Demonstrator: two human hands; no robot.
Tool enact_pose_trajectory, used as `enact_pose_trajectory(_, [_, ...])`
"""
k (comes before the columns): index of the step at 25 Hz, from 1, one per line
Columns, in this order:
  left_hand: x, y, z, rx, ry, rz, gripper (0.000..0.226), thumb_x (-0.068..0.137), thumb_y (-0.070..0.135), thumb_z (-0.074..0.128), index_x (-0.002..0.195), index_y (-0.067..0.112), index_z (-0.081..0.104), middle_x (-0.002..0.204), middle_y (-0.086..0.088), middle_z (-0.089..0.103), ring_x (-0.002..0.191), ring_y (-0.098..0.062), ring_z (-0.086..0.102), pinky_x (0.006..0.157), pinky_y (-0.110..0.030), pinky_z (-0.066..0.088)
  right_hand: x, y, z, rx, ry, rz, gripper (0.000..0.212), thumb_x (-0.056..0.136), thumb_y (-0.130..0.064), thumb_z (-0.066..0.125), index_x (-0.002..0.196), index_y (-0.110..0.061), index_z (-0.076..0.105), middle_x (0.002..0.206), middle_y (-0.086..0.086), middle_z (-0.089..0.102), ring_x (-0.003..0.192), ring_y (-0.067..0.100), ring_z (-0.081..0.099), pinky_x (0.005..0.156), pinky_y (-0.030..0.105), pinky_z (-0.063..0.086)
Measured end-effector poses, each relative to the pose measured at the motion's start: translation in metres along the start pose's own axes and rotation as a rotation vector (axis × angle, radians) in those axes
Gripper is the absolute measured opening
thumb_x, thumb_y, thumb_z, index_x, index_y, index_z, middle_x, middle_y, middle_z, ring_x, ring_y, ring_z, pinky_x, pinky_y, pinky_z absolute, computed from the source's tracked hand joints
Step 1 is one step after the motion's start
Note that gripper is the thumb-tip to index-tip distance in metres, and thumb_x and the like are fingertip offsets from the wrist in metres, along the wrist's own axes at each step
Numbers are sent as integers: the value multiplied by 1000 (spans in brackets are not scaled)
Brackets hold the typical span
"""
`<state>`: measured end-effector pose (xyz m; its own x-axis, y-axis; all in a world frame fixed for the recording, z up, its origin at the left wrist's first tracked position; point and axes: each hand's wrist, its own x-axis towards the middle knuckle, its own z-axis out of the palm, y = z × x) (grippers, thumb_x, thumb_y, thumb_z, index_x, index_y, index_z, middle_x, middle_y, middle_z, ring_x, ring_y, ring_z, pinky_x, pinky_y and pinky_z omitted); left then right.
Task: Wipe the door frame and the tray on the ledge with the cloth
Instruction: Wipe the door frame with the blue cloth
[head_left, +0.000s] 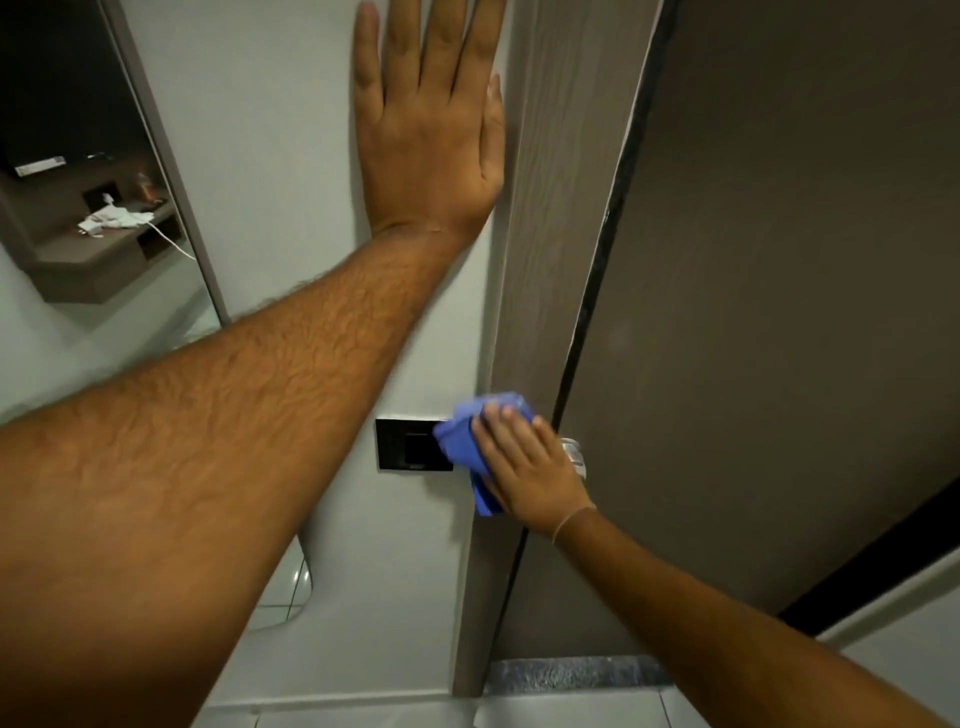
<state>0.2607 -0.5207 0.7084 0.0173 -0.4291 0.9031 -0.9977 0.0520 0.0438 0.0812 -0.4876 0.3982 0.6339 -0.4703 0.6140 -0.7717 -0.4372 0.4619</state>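
Note:
A grey wood-grain door frame (556, 218) runs from top to floor between the white wall and the brown door (779, 312). My left hand (431, 130) lies flat on the wall high up, fingers spread, its thumb edge against the frame. Lower down, my right hand (530, 467) presses a blue cloth (467, 431) against the frame at handle height. The cloth hangs over the frame's left edge and covers part of a switch plate. No tray or ledge is in view.
A black switch plate (405, 445) sits on the wall left of the cloth. A metal door handle (574, 452) shows behind my right hand. A mirror (88, 171) at the left reflects a shelf with clutter. Floor tiles and a stone threshold (571, 673) lie below.

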Motion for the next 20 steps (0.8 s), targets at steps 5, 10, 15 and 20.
enact_pose_trajectory(5, [-2,-1,24,98,267,0,54,115,37,30,160,17,52,164,-11,53,154,-33,47,129,-54,28,-71,-23,61,-118,-224,-431,107,82,-16,81,164,-15,13,174,1,12,159,19,13,131,41,-15])
enact_pose_trajectory(10, [-1,-3,31,148,401,18,40,108,30,48,132,13,75,133,-9,76,127,-33,70,117,-55,47,-59,-15,52,-108,-18,-339,103,83,-12,81,164,-17,17,175,0,5,162,18,4,132,39,-6])
enact_pose_trajectory(15, [0,0,8,66,63,34,60,115,39,15,172,23,25,179,-7,26,166,-32,22,134,-52,9,41,27,-16,-29,326,80,73,99,-16,59,162,-12,22,174,8,6,162,23,6,132,43,3])
enact_pose_trajectory(20, [3,1,2,23,93,30,59,117,38,15,174,26,15,181,-5,18,167,-32,16,134,-52,5,141,95,-119,-4,415,312,58,108,-23,47,158,-1,28,164,26,32,157,38,21,128,56,18])
